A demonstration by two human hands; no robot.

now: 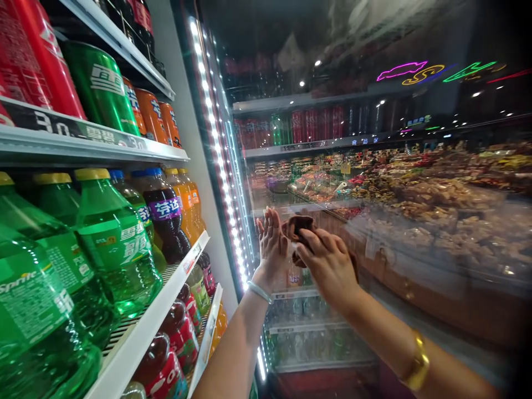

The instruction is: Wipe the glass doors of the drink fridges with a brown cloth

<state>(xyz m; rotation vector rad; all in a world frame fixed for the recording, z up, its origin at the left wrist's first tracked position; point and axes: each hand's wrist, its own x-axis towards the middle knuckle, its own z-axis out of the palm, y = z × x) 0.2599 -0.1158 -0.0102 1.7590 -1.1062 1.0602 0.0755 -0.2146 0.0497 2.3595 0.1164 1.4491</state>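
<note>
Ahead of me the glass door [307,191] of a drinks fridge stands swung out, its pane full of reflections. My left hand [272,241] is open, palm toward the glass with fingers pointing up, and seems to rest on it. Just to its right, my right hand [330,269] presses a dark brown cloth [300,223] against the pane, fingers bent over it. Part of the cloth is hidden under that hand. A pale bangle circles my left wrist and a gold one my right.
Shelves on the left carry large green Sprite bottles [112,244], a dark purple-labelled bottle [164,216], orange bottles and a green can [102,86]. A white shelf edge [145,321] juts near my left forearm. A bright LED strip [216,138] runs along the door's edge.
</note>
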